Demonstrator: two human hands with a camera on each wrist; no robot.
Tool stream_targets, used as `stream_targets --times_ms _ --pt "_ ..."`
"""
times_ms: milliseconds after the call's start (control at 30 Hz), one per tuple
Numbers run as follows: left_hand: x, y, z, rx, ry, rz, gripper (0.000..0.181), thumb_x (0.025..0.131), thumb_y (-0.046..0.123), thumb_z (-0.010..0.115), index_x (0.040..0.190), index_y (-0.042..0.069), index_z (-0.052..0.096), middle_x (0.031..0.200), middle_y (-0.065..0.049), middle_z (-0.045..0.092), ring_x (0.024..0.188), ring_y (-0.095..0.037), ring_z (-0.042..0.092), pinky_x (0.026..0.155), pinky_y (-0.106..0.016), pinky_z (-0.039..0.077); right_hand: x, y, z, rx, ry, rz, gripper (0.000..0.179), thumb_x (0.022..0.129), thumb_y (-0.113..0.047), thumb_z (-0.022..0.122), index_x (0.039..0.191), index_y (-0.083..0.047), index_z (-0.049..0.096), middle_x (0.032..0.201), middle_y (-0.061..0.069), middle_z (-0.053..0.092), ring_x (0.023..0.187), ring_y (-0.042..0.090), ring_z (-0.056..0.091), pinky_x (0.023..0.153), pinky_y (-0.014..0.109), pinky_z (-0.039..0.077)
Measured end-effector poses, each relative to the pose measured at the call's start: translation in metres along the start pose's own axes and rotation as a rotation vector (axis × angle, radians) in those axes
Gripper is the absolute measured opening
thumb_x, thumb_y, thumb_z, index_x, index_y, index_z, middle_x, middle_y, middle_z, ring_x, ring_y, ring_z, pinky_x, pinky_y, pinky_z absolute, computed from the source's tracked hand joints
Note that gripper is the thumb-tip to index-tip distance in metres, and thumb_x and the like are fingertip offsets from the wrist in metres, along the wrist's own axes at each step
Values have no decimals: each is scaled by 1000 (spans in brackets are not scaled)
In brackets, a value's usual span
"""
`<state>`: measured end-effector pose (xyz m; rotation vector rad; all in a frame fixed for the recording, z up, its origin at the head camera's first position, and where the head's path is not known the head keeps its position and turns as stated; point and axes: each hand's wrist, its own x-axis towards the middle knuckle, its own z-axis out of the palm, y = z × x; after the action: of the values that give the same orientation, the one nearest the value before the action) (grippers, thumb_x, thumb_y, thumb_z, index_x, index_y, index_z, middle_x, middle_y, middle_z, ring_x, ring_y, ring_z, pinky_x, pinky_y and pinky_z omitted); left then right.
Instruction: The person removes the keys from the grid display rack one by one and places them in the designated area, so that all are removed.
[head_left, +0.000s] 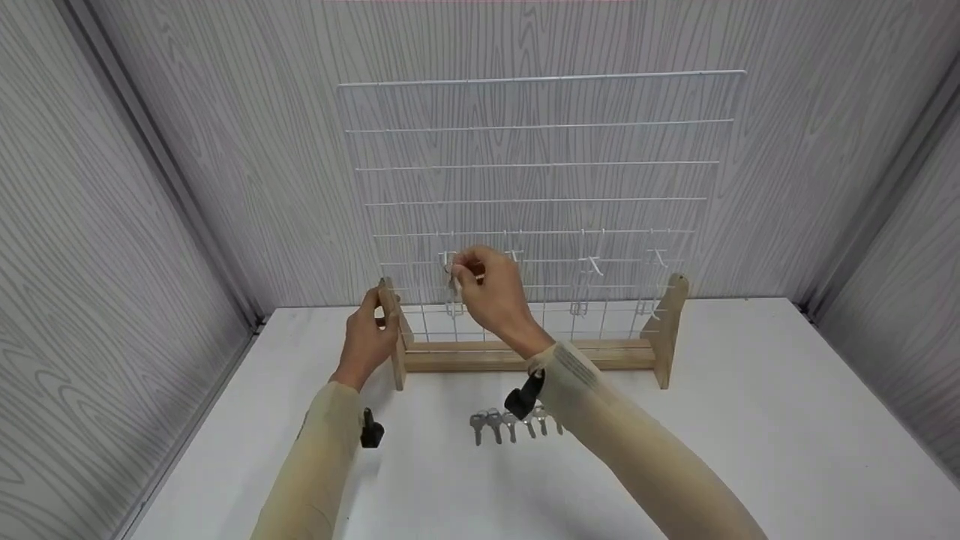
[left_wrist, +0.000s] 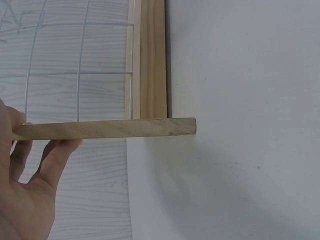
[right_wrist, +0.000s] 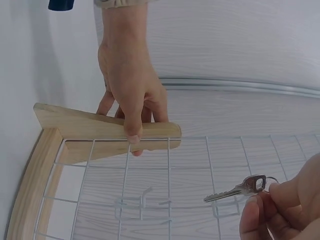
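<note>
My right hand [head_left: 495, 292] pinches the small ring of a silver key [right_wrist: 239, 189] between thumb and fingers. The key points away from the fingertips, beside the leftmost hook of the white wire grid [head_left: 536, 163]. Whether the ring touches that hook I cannot tell. My left hand [head_left: 367, 337] grips the wooden side support [left_wrist: 100, 129] at the grid's left end, thumb on one face and fingers on the other, as the right wrist view shows. Several white hooks hang along the lower grid, among them one [head_left: 594, 265] right of centre.
Several keys with rings [head_left: 494, 424] lie in a row on the white table [head_left: 420, 480], partly behind the right sleeve. A wooden base bar [head_left: 457, 361] joins the left support to the right support [head_left: 666, 330]. Wood-grain panels [head_left: 150, 262] stand behind and at both sides.
</note>
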<state>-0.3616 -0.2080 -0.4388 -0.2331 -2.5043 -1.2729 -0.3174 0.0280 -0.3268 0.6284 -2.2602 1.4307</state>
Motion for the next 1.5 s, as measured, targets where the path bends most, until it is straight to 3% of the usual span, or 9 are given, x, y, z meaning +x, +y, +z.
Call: stream_targets --times_ms 533,800,1200,1500 --pt "-1 -2 -2 -4 -2 9 48 110 14 54 156 3 44 155 -21 55 123 -42 67 97 -53 64 -16 0 -24 7 -69 -17 11 106 -6 65 109 -2 74 106 12 77 98 25 69 80 33 58" --pt "-2 -1 -1 -10 -3 14 48 110 13 54 156 3 44 154 -22 55 124 -43 67 99 -54 63 -26 11 -36 -24 -73 23 9 105 -5 65 106 -3 74 102 10 75 98 24 69 83 35 60" --pt "-1 0 0 -8 -14 18 47 112 17 54 156 5 44 155 -20 55 123 -40 68 99 -50 64 -42 24 -55 30 -91 103 8 102 -1 68 102 0 76 98 12 76 90 22 72 87 37 64" --pt "0 -1 -2 -16 -8 37 49 111 16 54 157 4 42 154 -20 55 124 -41 68 100 -52 63 -53 36 -71 36 -144 172 10 103 -6 68 101 -2 77 99 11 77 88 19 70 72 26 55"
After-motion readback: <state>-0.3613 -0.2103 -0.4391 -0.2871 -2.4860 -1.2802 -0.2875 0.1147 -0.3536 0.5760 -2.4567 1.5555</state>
